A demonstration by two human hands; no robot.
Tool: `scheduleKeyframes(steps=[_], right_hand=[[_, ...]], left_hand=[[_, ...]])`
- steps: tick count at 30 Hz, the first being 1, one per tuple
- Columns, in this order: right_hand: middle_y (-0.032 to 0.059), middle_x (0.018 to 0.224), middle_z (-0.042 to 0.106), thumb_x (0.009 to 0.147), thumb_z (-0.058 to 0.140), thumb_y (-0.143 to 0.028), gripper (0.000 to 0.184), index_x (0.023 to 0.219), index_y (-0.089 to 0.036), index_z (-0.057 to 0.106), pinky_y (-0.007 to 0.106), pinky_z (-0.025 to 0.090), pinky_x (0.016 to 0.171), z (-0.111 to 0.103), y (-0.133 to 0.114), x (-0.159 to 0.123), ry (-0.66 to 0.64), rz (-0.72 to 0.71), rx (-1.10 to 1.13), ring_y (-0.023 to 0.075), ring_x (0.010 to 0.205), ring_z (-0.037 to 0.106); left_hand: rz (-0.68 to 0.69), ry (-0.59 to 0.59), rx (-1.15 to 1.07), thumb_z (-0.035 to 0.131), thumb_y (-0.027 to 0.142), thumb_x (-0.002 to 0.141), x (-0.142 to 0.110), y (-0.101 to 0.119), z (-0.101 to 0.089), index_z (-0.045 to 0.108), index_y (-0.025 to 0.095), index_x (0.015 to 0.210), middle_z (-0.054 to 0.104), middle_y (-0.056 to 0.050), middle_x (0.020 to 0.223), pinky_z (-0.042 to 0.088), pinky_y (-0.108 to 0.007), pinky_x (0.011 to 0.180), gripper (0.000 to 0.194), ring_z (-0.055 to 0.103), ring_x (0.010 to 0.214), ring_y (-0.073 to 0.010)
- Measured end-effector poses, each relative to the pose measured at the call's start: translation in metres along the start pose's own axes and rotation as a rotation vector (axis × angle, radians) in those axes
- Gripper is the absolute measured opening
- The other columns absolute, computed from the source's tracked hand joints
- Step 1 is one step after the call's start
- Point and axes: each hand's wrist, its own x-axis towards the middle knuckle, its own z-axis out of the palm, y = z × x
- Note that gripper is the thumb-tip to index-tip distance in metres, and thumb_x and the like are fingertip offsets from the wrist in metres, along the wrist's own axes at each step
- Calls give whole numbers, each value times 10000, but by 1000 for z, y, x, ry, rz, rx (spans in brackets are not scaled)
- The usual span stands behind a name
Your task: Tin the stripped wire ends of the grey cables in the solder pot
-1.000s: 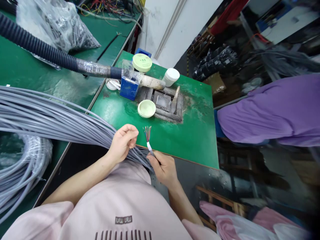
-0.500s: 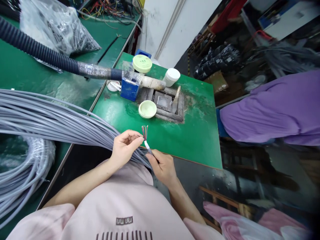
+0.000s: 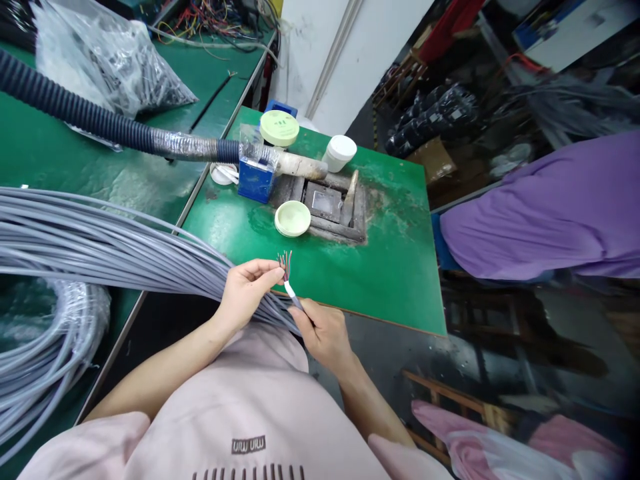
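Left hand: one second ago this hand (image 3: pixel 249 288) was apart from the wires (image 3: pixel 289 264); now it has come to them, and its thumb and fingertips are pinching at the left side of the bunch.
Right hand: this hand (image 3: pixel 324 333) remains almost in the same place, and its fingers are closed around the grey cable (image 3: pixel 297 303), below the white sleeve (image 3: pixel 289 289).
Cable end: it is between the two hands, near the front edge of the bench (image 3: pixel 395 280); the thin coloured wires come out from the white sleeve and point upward, a little spread. Which of them are pinched, one cannot tell.
Grey cables: a thick bundle (image 3: pixel 125 247) comes from the left and passes behind the left hand; a wrapped coil (image 3: pixel 83 320) lies below it.
Dish: a pale green dish (image 3: pixel 293 219) stands on the bench, beyond the wires, just beside the dirty metal frame (image 3: pixel 345 230).
Hose: the black ribbed hose (image 3: pixel 100 119) reaches over the bench, near the blue box (image 3: pixel 256 181).
Jar: a white jar (image 3: pixel 341 153) stands behind the frame.
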Motion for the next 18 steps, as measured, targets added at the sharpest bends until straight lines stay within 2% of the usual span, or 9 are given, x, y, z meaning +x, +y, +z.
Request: scheduleKeyframes(steps=[5,9,11,12,14,16,18], right_hand=[[-18,514,503,962,430,-308,353,649,-190,539,255,291,529,-1,0,1,-6,-16,-26,96,477,426],[-16,513,494,954,435,-314,357,633,-191,531,258,287,531,-3,-2,2,-12,-5,0,99,490,421],[-18,513,483,945,439,-321,360,621,-189,524,257,287,526,-4,-4,2,-10,37,54,96,489,407],[-20,510,474,939,443,-330,363,615,-188,523,254,288,520,-5,-4,2,-11,77,105,94,485,400],[-33,491,456,929,451,-366,348,648,-186,548,244,293,492,-7,-4,3,-53,209,300,91,458,394],[-53,454,455,915,472,-425,310,751,-187,585,233,315,462,-7,-2,4,-155,356,629,92,409,394],[-72,414,455,890,505,-484,312,799,-193,574,233,353,444,-5,0,7,-248,453,995,92,358,378]], left_hand=[[-100,-71,-3,803,339,630,6,9,-3,708,130,699,659,-12,606,298,-157,428,240,432,456,-32],[-64,-110,47,807,336,614,8,14,-2,666,136,611,644,-6,600,386,-189,498,245,487,501,-61],[9,-104,100,781,336,649,6,13,-1,658,145,608,640,-6,608,429,-214,551,231,528,546,-87],[84,-81,153,760,328,678,4,12,-1,663,151,619,642,-9,619,439,-226,570,211,540,567,-98],[330,-37,309,717,288,733,-1,8,-1,686,170,659,654,-15,643,447,-249,607,143,542,584,-107],[628,-57,468,692,232,764,-6,3,-2,711,196,709,670,-15,654,449,-265,638,69,549,582,-109],[860,-126,547,692,189,766,-9,0,-4,725,222,763,681,-14,660,450,-263,640,47,572,590,-112]])
